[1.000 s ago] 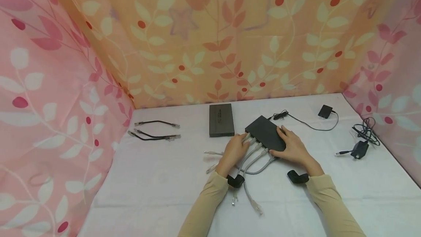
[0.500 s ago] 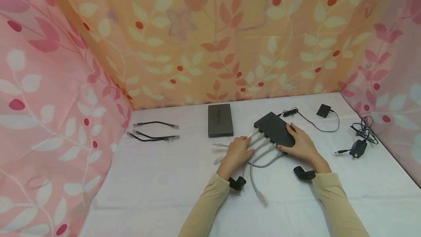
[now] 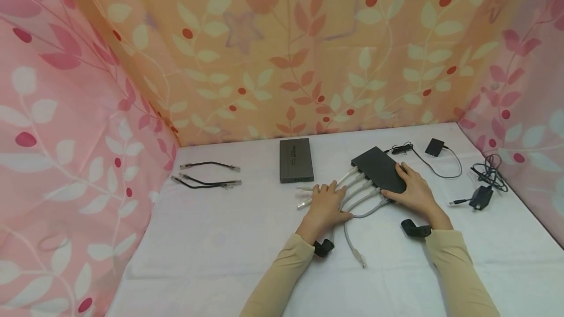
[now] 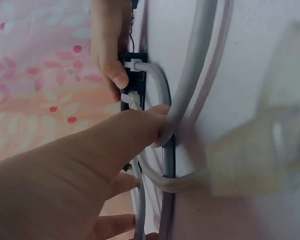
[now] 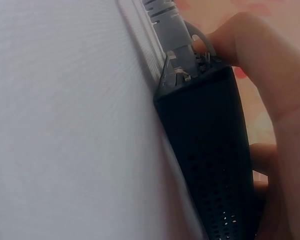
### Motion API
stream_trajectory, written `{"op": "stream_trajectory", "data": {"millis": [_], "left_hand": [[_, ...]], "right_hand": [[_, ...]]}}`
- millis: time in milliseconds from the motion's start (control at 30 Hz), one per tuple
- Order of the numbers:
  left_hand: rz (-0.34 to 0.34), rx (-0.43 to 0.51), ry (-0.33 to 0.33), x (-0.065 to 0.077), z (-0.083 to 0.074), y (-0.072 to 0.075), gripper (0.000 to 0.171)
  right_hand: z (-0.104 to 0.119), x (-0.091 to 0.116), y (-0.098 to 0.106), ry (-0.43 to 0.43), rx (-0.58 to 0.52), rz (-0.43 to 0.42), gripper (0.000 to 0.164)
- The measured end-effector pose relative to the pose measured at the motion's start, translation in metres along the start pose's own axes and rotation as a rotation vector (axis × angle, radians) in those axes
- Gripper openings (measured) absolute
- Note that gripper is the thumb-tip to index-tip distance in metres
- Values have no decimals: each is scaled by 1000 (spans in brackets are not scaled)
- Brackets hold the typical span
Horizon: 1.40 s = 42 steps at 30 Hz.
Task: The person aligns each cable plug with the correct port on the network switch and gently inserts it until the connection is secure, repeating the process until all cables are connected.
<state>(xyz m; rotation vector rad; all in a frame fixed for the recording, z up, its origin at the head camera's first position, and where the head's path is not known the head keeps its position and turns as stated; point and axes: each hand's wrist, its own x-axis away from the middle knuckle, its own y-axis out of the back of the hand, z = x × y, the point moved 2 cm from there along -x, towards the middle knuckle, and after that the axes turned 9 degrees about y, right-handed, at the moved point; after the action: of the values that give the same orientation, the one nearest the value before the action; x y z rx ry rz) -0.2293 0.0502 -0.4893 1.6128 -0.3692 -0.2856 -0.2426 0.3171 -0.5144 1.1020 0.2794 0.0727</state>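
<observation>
A flat black network switch (image 3: 379, 170) lies angled at the table's right of centre, several grey network cables (image 3: 359, 197) plugged along its near-left side. My right hand (image 3: 416, 192) grips the switch's right end, thumb at the near edge and fingers over the top. In the right wrist view the switch's vented end (image 5: 205, 135) and a grey plug (image 5: 172, 32) show close up. My left hand (image 3: 326, 207) rests over the cables with its fingers spread. The left wrist view shows its thumb (image 4: 135, 127) touching one cable; a clear plug (image 4: 250, 160) hangs blurred nearby.
A second grey switch (image 3: 296, 160) lies behind my left hand. Several short black cables (image 3: 207, 181) are at the left. A small black adapter (image 3: 434, 147) with a thin cord stands back right, and another adapter (image 3: 481, 198) with a coiled cord lies near the right edge.
The black switch has slid right and slightly away, its grey cables trailing. Both hands moved right with it; my left hand drew back from the plugs and its fingers spread over the cables.
</observation>
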Motion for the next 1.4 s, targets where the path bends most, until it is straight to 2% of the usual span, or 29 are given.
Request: {"op": "stream_trajectory", "data": {"millis": [200, 433, 633, 700, 867, 967, 1200, 1400], "left_hand": [[-7, 7, -26, 2, -3, 1, 64], [-123, 7, -73, -5, -3, -3, 48], [-203, -54, -184, -16, -1, -3, 30], [-187, -66, -216, -20, 0, -3, 30], [-81, -75, -264, -26, 3, 0, 47], [-69, -100, -280, -29, 2, 0, 47], [-189, -198, -305, -36, 6, 2, 29], [-255, -301, -306, -45, 10, 3, 31]], "right_hand": [[0, 0, 0, -3, -2, -2, 102], [-3, 0, -2, -14, -5, 2, 103], [-5, 0, -3, -31, -20, -17, 102], [-5, 0, -2, -36, -22, -23, 102], [-7, 0, -1, -43, -20, -34, 102], [-7, 0, 0, -44, -19, -37, 102], [-8, -1, 0, -64, -19, -42, 103], [-10, -5, -1, -88, -9, -65, 103]]}}
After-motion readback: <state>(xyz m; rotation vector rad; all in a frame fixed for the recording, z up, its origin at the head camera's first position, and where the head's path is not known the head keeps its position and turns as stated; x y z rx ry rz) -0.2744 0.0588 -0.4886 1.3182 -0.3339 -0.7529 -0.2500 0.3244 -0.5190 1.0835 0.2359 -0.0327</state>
